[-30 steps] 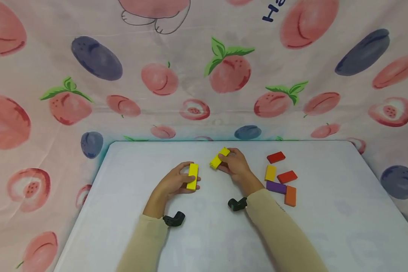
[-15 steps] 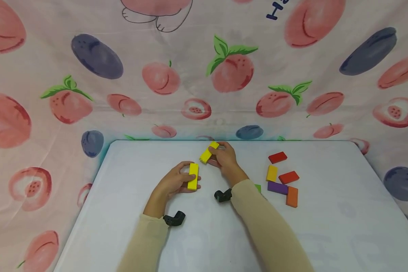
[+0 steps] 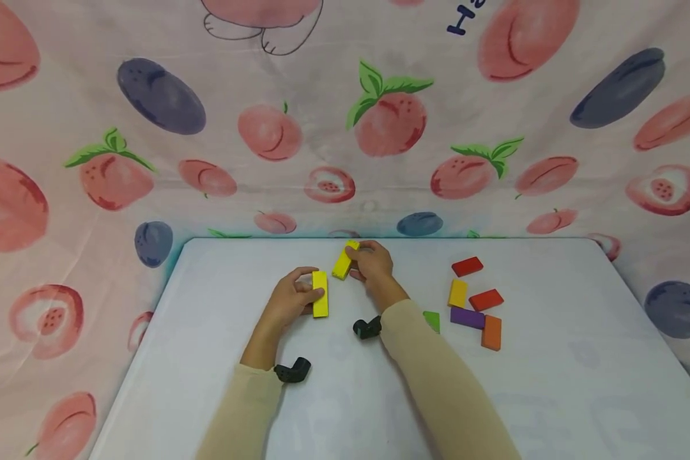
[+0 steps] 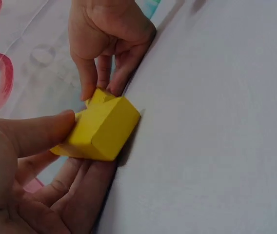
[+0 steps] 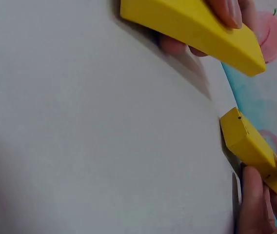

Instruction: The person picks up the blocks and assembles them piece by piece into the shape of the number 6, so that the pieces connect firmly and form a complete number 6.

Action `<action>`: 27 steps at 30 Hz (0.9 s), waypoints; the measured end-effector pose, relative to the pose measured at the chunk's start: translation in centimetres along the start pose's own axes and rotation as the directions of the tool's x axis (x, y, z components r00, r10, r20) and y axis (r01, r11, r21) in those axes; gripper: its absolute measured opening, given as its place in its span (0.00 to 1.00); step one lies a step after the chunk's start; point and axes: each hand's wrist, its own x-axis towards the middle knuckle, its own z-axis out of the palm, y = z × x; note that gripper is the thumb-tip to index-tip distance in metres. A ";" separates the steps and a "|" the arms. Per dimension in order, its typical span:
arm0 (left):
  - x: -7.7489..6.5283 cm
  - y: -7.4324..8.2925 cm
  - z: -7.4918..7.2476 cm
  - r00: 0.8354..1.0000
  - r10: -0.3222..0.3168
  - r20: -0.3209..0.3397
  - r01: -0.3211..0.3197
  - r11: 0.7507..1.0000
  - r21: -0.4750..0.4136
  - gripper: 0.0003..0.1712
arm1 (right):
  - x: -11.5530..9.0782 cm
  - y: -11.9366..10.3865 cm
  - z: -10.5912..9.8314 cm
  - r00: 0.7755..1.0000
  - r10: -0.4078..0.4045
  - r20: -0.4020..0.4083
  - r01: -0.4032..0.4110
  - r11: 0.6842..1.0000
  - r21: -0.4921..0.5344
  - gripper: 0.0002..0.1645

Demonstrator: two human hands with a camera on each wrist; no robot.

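Observation:
In the head view my left hand [image 3: 286, 300] holds a yellow rectangular block [image 3: 320, 294] between thumb and fingers, its long side pointing away from me. Just beyond it to the right, my right hand [image 3: 376, 263] pinches a second yellow block [image 3: 345, 260], which is tilted. A narrow gap separates the two blocks there. Seen from the left wrist, the nearer yellow block [image 4: 107, 129] partly hides the one at the right fingertips. In the right wrist view the right hand's block [image 5: 250, 148] shows small dark specks, and its lower side faces the white tabletop.
Right of my right arm lie two red blocks [image 3: 467, 266], an amber-yellow block [image 3: 457, 293], a purple block [image 3: 467, 317] and an orange block [image 3: 491, 333]. My sleeve partly covers a green block [image 3: 432, 321]. The white table [image 3: 552, 383] ends at a fruit-patterned cloth [image 3: 328, 128].
My right hand has moved left with its yellow block, closer to the left hand's block. The green block has come out from behind the sleeve. My left hand has shifted slightly left and away.

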 end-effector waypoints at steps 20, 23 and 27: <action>0.3 -0.7 -0.4 0.993 0.105 0.061 -0.116 0.972 0.202 0.32 | 0.1 -0.5 -0.5 0.998 0.043 0.043 -0.037 0.991 -0.128 0.25; 0.3 -0.8 -0.5 0.990 0.120 0.079 -0.135 0.965 0.225 0.30 | 0.0 -0.4 -0.3 0.999 0.023 0.027 -0.019 0.989 -0.146 0.24; 0.2 -0.9 -0.7 0.986 0.139 0.096 -0.164 0.925 0.342 0.29 | -0.1 -0.3 0.0 1.000 0.003 0.021 0.001 0.984 -0.180 0.24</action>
